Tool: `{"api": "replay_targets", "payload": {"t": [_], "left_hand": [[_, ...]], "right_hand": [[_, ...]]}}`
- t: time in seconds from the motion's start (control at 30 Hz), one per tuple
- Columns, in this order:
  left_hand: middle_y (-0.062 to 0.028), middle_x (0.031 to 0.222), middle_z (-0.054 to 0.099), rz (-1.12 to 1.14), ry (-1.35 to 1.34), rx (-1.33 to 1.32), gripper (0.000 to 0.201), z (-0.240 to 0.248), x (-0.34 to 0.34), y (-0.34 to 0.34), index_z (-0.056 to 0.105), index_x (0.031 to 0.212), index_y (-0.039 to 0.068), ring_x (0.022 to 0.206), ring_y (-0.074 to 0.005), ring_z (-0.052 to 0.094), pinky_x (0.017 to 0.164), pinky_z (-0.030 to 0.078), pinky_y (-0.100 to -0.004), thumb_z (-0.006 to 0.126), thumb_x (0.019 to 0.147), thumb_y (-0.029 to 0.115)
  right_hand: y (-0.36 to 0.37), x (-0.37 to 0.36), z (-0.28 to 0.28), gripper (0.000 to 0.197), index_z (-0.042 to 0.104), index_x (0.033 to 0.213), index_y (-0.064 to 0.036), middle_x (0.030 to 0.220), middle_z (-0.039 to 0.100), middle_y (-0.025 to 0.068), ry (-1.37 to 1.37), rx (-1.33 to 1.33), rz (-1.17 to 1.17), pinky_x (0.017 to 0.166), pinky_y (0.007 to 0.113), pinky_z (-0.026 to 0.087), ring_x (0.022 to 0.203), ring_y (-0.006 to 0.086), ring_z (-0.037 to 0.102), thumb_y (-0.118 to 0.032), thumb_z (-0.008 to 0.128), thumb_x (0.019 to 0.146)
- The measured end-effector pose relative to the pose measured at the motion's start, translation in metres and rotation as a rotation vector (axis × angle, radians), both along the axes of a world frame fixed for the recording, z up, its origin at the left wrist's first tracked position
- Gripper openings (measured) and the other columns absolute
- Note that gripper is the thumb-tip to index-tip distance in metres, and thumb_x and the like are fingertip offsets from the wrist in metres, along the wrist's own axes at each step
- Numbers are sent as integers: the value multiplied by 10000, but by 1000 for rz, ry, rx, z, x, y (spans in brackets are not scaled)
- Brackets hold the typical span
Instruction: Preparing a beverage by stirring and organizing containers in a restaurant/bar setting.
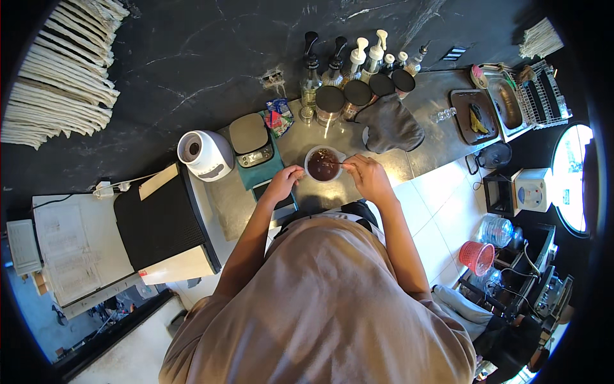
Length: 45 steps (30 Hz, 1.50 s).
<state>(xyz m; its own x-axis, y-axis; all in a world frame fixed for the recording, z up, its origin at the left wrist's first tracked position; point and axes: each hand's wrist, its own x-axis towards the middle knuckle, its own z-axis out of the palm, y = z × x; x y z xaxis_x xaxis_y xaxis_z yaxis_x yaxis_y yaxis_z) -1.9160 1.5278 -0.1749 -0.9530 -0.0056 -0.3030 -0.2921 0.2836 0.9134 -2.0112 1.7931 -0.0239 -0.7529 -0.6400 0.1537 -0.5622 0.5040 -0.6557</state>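
A white-rimmed cup (324,179) of dark brown liquid, with lighter foam or bits on top, stands on the steel counter in front of me. My left hand (283,184) is closed at the cup's left side, fingertips pinched against what looks like its handle. On the opposite side, my right hand (371,179) pinches a thin stirring utensil (337,162). Its far end dips into the liquid; whether it is a spoon cannot be made out. Under my left wrist lies a flat dark-screened device (281,201), partly hidden.
Left stand a digital scale (249,136) on a teal cloth and a white appliance (206,155). Behind the cup are lidded canisters (329,101), several pump bottles (311,80) and a colourful packet (279,117). A grey cloth (391,123) lies right, before a brown tray (467,102) and sink (507,109).
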Motion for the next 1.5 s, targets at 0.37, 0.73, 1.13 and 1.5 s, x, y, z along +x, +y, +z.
{"api": "replay_targets", "payload": {"t": [0.37,0.73,1.13,1.5], "left_hand": [[-70,907,695,-6,22,-26,289,0,2,-1,635,1131,2,719,-139,607,709,495,-291,527,1023,247],[-61,927,699,9,24,-2,282,-3,2,-1,641,1123,5,723,-132,600,714,493,-282,535,1020,246],[-74,978,726,60,5,-14,251,-3,3,1,650,1094,-14,745,-144,618,727,507,-287,538,1012,195],[-63,1009,653,377,11,46,271,11,19,48,584,1178,9,767,-135,609,728,500,-286,550,1025,230]], "right_hand": [[-3,6,-15,198,665,975,17,901,688,191,-301,-255,-124,678,377,526,763,313,699,-165,585,984],[4,6,-18,188,669,981,3,860,695,179,-344,-158,-117,699,349,532,774,291,698,-172,599,982],[10,-18,-9,193,671,970,7,866,688,167,-157,-80,-70,694,386,520,783,333,683,-167,589,974],[12,-60,-33,244,680,991,28,886,723,132,-325,-293,42,715,330,546,792,207,716,-185,560,1005]]}}
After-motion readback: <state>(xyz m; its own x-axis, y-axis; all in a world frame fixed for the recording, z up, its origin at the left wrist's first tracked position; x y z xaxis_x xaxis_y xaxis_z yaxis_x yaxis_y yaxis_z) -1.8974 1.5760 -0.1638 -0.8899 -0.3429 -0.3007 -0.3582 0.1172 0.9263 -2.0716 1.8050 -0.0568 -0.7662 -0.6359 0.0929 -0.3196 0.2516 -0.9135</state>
